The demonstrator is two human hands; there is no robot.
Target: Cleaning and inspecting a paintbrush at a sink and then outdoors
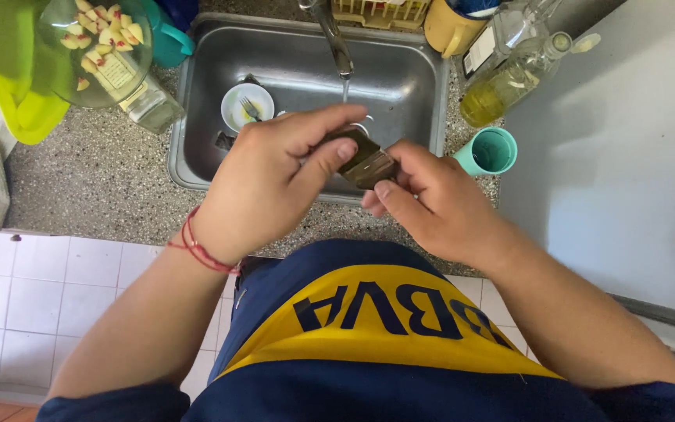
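Both hands hold small dark flat object (369,162), kind unclear, over front edge of sink (197,101), under tap (336,39) with thin stream running. Left hand (271,184) pinches top with thumb and fingers; right hand (431,207) grips lower end.

Risks, as judged:
- Wet grip slips: object drops into sink onto white bowl (247,105) with fork (250,109).
- Water splashes onto shirt.
- Right elbow swing could knock teal cup (490,152) or oil bottle (509,82) at desk's right edge.
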